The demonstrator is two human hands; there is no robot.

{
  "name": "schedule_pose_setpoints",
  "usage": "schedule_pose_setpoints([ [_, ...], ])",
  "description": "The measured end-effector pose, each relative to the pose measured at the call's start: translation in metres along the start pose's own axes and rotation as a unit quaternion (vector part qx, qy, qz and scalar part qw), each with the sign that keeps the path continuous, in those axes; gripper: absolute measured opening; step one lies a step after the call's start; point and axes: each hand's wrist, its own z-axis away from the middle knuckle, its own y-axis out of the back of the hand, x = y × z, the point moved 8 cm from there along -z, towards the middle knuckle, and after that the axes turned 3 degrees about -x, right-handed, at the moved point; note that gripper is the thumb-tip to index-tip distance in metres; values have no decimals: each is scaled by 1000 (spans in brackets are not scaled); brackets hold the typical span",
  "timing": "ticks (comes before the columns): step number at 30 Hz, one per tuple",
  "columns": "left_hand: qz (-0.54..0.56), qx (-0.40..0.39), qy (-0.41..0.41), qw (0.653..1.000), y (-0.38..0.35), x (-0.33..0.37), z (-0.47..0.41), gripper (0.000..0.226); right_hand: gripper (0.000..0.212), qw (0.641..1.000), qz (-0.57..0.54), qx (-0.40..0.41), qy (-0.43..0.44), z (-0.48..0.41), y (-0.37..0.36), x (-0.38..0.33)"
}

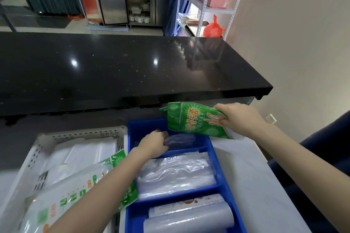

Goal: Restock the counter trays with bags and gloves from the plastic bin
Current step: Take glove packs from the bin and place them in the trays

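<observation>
A blue divided tray [219, 161] lies on the white work surface. My right hand [240, 117] grips a green glove packet [191, 121] and holds it tilted over the tray's far compartment. My left hand [153, 143] is down in that far compartment, fingers closed on a bunch of clear plastic gloves [180, 140]. The middle compartment holds folded clear bags [174, 174]. Rolls of clear bags [189, 215] fill the near compartment. To the left stands a white perforated plastic bin [75, 134] with white bags and a green-printed bag pack [79, 191] leaning out of it.
A black stone counter [132, 68] runs across just beyond the tray, overhanging the work surface. White table surface [255, 176] lies to the right of the tray. A metal shelf rack [206, 5] with red bags stands at the back right, by a beige wall.
</observation>
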Motion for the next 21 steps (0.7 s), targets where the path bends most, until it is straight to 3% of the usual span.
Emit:
schedule_pose_setpoints([
  [3,17,-18,-8,1000,-2,5,14,23,29,1000,3,-1,17,-11,5,-22],
  [9,-92,59,-102,989,5,30,47,29,29,997,5,-5,79,-37,5,-67],
  [15,-104,149,-135,974,28,43,68,35,30,987,-36,-85,128,-60,-10,-106],
  [21,-105,173,-127,971,45,45,70,34,38,964,-143,-166,150,-82,-33,-124],
])
